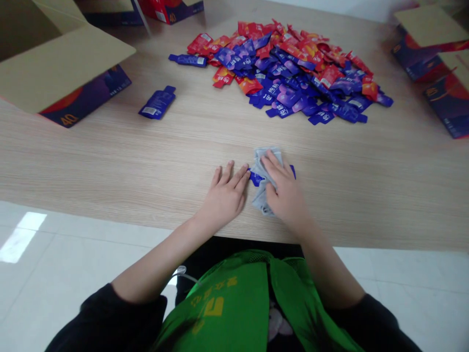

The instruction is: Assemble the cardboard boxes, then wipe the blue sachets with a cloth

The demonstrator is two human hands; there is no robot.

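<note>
On the table in front of me lies a blue pouch (256,178), mostly hidden beneath a grey cloth (261,201). My right hand (287,193) presses the crumpled cloth onto the pouch, thumb and fingers on the fabric. The pouch's right end shows beside that hand. My left hand (227,194) rests flat with fingers spread, its index fingertip at the pouch's left end. A single blue pouch (157,103) lies apart to the left. Farther back is a heap of red and blue pouches (289,71), the blue ones mostly toward the front.
An open cardboard box (86,95) with flaps out stands at the left. Another red-and-blue box (170,11) is at the back left. More open boxes (449,93) stand at the right edge. The table's front edge (146,222) runs just before my body.
</note>
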